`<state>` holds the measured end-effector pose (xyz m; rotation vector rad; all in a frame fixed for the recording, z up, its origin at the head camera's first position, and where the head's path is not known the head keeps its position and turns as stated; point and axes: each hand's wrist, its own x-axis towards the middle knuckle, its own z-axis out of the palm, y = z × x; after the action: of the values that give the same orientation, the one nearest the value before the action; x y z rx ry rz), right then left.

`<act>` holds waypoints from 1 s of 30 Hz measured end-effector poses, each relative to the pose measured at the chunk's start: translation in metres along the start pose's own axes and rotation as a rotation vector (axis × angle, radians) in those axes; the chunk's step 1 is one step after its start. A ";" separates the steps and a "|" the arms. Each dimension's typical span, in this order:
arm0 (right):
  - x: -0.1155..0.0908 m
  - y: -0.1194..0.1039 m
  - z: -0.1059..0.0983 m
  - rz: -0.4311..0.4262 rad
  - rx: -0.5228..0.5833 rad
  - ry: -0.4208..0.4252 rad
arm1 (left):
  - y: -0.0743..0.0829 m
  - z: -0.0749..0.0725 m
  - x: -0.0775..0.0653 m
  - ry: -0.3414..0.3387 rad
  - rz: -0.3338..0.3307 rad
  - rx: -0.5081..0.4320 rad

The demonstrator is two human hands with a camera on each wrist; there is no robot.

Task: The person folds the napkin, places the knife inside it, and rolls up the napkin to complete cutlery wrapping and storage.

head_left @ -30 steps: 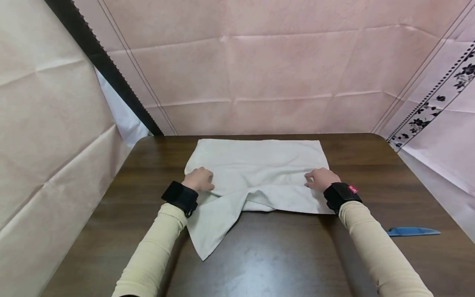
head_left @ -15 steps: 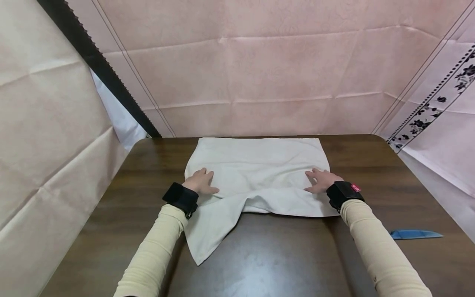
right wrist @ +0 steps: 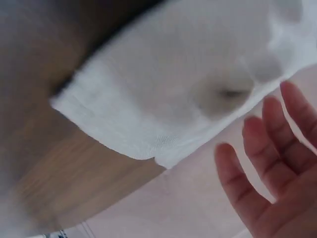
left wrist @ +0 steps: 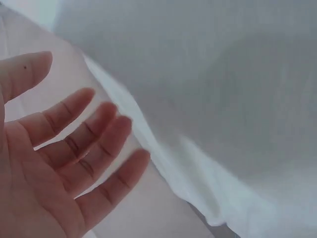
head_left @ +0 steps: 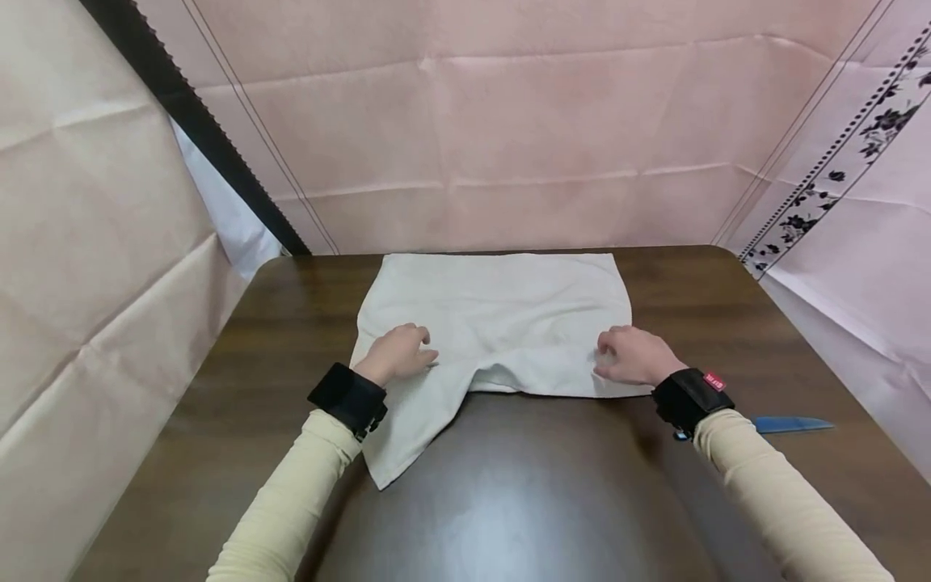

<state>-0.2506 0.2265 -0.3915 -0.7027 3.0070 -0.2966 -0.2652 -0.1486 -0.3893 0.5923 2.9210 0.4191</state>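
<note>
In the head view, we see a white cloth (head_left: 494,315) at the centre of the frame, spread on a brown wooden surface (head_left: 524,485) whose near edge is cut off below. The left hand (head_left: 398,353) and left wristband (head_left: 349,398) hide part of the cloth's left margin. At right of centre, the right sleeve (head_left: 785,493) covers part of a blue knife (head_left: 793,424), leaving mainly its blade in sight. Both sleeves run out of the lower frame. In the wrist views, the frame edges crop both palms; a dark patch on the cloth, right of centre in the right wrist view, is too blurred for us to identify. The right hand (head_left: 636,356) lies over the cloth's right part, the left over its left part, the two well apart. Their fingers are parted and loosely bent, rather than clamped on anything; whether the fingertips touch the cloth we cannot tell. One cloth corner points toward the lower frame, left of centre.
</note>
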 end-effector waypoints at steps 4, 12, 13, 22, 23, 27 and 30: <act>-0.007 -0.010 0.010 -0.046 -0.106 -0.021 | 0.015 0.002 -0.008 0.014 0.059 -0.003; -0.015 -0.017 0.029 -0.055 -0.213 0.129 | 0.051 0.018 -0.019 0.033 0.092 0.204; -0.016 -0.018 0.030 -0.060 -0.215 0.153 | 0.054 0.020 -0.020 0.032 0.087 0.233; -0.022 -0.019 0.026 -0.061 -0.188 0.120 | 0.056 0.016 -0.026 0.037 0.148 0.174; -0.022 -0.018 0.026 -0.052 -0.185 0.100 | 0.056 0.014 -0.026 0.037 0.149 0.148; -0.025 -0.016 0.028 -0.041 -0.184 0.108 | 0.058 0.006 -0.028 0.037 0.137 0.087; -0.025 -0.015 0.033 -0.080 -0.193 0.193 | 0.059 0.003 -0.028 0.030 0.127 0.074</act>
<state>-0.2190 0.2186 -0.4214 -0.8582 3.2270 -0.0812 -0.2179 -0.1072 -0.3726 0.7916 2.9485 0.3382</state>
